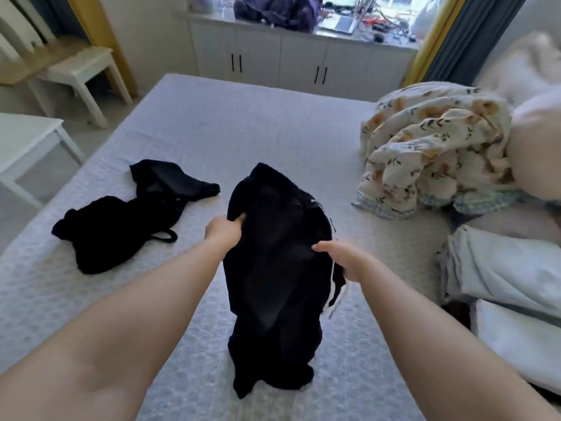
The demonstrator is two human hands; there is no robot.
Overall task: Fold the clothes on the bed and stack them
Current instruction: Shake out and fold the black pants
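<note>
Head view: black garment (273, 268) between left hand (223, 230), right hand (340, 258), both gripping (hem touching bed (212, 132)).

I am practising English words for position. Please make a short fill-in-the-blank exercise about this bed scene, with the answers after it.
1. Both hands hold up one ____ garment, the left hand and the right hand gripping it.
2. A second black garment lies on the bed, to the ____ of the held one.
3. The floral quilt is bunched up on the ____ side of the bed.

Answers: black; left; right
</note>
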